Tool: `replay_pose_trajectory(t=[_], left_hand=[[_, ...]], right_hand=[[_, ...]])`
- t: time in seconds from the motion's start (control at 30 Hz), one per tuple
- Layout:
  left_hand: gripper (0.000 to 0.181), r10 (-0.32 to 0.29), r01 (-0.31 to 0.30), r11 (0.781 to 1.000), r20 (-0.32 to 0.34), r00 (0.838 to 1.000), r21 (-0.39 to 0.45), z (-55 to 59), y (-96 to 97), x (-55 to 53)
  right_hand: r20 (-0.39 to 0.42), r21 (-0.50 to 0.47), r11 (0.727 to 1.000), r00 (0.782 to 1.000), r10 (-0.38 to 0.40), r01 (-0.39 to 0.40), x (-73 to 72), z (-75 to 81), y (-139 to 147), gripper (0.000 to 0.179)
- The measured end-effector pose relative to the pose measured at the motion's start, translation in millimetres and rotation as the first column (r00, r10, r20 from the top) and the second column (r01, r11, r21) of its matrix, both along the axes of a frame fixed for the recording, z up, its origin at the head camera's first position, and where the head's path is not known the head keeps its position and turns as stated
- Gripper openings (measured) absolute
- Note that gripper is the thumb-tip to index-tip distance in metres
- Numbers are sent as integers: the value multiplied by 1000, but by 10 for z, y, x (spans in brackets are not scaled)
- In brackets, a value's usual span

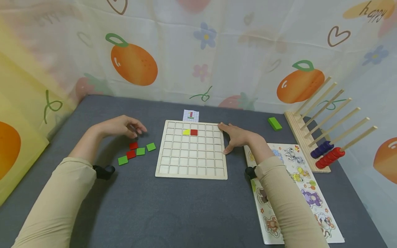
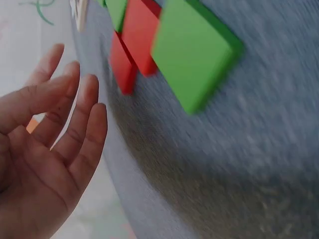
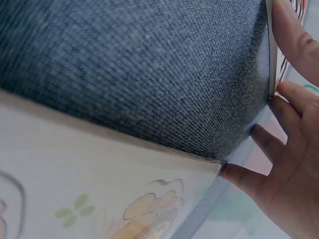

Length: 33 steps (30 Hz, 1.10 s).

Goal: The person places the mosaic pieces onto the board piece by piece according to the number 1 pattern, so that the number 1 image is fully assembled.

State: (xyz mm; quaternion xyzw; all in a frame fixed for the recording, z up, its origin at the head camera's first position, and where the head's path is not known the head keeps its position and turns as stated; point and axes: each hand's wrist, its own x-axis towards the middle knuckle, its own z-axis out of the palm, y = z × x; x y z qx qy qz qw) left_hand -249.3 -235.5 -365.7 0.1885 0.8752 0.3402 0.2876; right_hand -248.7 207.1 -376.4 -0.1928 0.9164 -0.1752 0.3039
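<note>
My left hand (image 1: 122, 126) hovers just behind the loose square tiles, fingers slightly bent and nothing between them. Below it lie a red tile (image 1: 133, 145), a second red tile (image 1: 131, 154), and green tiles, one (image 1: 123, 160) nearest me. In the left wrist view, the palm shows bare beside a large-looking green tile (image 2: 194, 55). The wooden grid board (image 1: 189, 155) carries a yellow tile (image 1: 186, 132) and a red tile (image 1: 193, 132), side by side in an upper row. With thumb and fingers spread, my right hand (image 1: 238, 136) touches the board's right edge near its far corner.
A small pattern card (image 1: 190, 116) sits behind the grid board. To the right, an animal puzzle board (image 1: 260, 210) lies under my right forearm. Beyond are a green block (image 1: 274, 124) and a wooden peg rack (image 1: 305, 144) with blue and red beads. A printed curtain hangs behind.
</note>
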Motion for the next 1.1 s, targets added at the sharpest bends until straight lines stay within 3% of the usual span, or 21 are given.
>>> replay_pose_trajectory(t=[0.4, 1.1], left_hand=[[48, -54, 51, 998, 112, 992, 27, -123, -180, 6], [47, -69, 65, 997, 111, 991, 34, -206, -165, 11]], right_hand=[[-7, -5, 1000, 1000, 6, -6, -5, -6, 5, 112], [-14, -3, 1000, 1000, 5, -5, 15, 7, 7, 111]])
